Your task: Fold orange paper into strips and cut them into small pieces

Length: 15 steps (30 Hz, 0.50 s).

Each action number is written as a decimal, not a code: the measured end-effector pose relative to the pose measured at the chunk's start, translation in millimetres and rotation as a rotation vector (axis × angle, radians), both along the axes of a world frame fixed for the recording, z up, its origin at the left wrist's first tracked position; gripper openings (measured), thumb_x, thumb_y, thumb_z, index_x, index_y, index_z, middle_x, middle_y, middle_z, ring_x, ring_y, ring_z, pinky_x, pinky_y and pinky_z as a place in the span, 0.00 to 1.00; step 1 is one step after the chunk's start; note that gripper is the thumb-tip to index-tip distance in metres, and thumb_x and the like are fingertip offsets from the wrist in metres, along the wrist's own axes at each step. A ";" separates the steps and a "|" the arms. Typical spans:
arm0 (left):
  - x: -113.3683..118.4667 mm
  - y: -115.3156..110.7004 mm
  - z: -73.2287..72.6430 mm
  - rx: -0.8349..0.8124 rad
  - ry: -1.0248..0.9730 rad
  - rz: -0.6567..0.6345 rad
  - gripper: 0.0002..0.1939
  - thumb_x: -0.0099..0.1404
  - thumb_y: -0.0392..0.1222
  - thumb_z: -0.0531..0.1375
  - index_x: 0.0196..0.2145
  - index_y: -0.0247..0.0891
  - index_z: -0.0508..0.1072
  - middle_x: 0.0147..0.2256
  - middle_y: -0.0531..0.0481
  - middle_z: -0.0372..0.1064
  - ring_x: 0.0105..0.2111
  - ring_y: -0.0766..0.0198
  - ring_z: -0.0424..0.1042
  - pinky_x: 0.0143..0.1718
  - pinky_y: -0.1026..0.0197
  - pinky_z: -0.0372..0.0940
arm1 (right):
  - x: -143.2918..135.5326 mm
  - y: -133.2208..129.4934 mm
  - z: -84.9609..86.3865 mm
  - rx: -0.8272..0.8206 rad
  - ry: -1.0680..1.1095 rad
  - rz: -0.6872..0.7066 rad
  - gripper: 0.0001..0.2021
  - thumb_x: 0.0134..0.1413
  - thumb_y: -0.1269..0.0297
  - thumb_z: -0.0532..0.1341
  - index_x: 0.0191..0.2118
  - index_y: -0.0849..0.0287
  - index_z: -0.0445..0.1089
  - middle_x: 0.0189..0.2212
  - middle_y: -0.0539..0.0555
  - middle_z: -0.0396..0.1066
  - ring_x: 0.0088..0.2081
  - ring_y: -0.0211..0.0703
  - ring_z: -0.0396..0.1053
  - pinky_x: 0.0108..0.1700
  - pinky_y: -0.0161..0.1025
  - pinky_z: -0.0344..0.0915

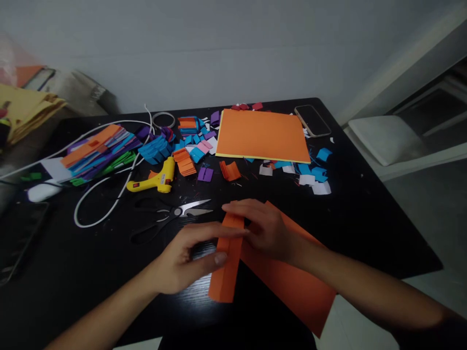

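Observation:
A folded orange paper strip (226,274) stands out in front of me, long and narrow, with creases along its length. My left hand (191,253) grips it near the middle, thumb on its face and index finger across it. At the strip's far end, my right hand (262,224) is curled over it with the fingers bent; part of the grip is hidden. Beneath my right hand and forearm lies a larger orange sheet (292,287), its near corner passing the table's edge. Black-handled scissors (177,212) rest with blades apart, left of the strip's far end.
A yellow glue gun (156,181) lies beyond the scissors, beside a looping white cable (75,214). Colored paper pieces (156,148) are scattered across the back of the black table (365,228). Stacked orange sheets (264,136) lie there too, with a phone (312,120) at back right.

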State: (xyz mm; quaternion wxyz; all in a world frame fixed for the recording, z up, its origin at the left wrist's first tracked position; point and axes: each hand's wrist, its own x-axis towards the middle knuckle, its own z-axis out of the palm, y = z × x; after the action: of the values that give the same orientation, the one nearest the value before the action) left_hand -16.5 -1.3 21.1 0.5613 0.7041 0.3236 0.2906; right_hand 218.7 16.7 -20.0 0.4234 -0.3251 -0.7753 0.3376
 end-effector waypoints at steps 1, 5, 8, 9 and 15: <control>1.0 -1.2 0.0 0.044 0.008 -0.002 0.22 0.72 0.36 0.64 0.61 0.48 0.77 0.56 0.42 0.80 0.54 0.52 0.80 0.53 0.55 0.75 | -0.3 -1.5 0.1 -0.054 0.011 0.006 0.16 0.72 0.62 0.59 0.60 0.52 0.74 0.53 0.57 0.81 0.54 0.50 0.79 0.57 0.49 0.74; 2.7 -3.9 -1.4 0.221 0.055 0.057 0.34 0.71 0.34 0.64 0.71 0.54 0.65 0.61 0.44 0.74 0.46 0.59 0.80 0.41 0.63 0.75 | -1.0 -5.6 5.4 -0.289 0.014 -0.009 0.11 0.70 0.61 0.61 0.49 0.53 0.80 0.41 0.55 0.84 0.40 0.47 0.81 0.43 0.42 0.76; 0.1 -1.0 -1.9 0.361 0.130 0.095 0.36 0.71 0.36 0.63 0.73 0.54 0.59 0.62 0.45 0.73 0.46 0.59 0.78 0.46 0.58 0.74 | -4.3 -6.5 11.9 -0.492 0.110 0.038 0.09 0.66 0.59 0.65 0.47 0.53 0.81 0.37 0.52 0.83 0.37 0.45 0.80 0.39 0.39 0.75; -1.4 0.7 -2.2 0.410 0.153 0.097 0.36 0.72 0.37 0.62 0.73 0.53 0.59 0.63 0.45 0.73 0.50 0.57 0.77 0.52 0.55 0.73 | -5.8 -6.4 13.8 -0.564 0.163 0.060 0.09 0.65 0.60 0.66 0.47 0.53 0.81 0.39 0.52 0.83 0.38 0.45 0.80 0.41 0.39 0.75; -10.9 10.7 -9.8 0.652 0.304 0.083 0.38 0.73 0.38 0.57 0.77 0.46 0.49 0.70 0.40 0.63 0.73 0.40 0.53 0.71 0.33 0.52 | -7.7 -3.5 21.5 -0.914 0.403 0.158 0.13 0.58 0.60 0.72 0.49 0.54 0.80 0.42 0.54 0.84 0.39 0.45 0.82 0.44 0.42 0.78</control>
State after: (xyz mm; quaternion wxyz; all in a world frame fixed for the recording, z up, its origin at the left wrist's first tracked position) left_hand -27.4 9.4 11.3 0.2406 0.8675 0.3221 0.2930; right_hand 211.0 13.2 1.5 0.3524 -0.3458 -0.4734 0.7295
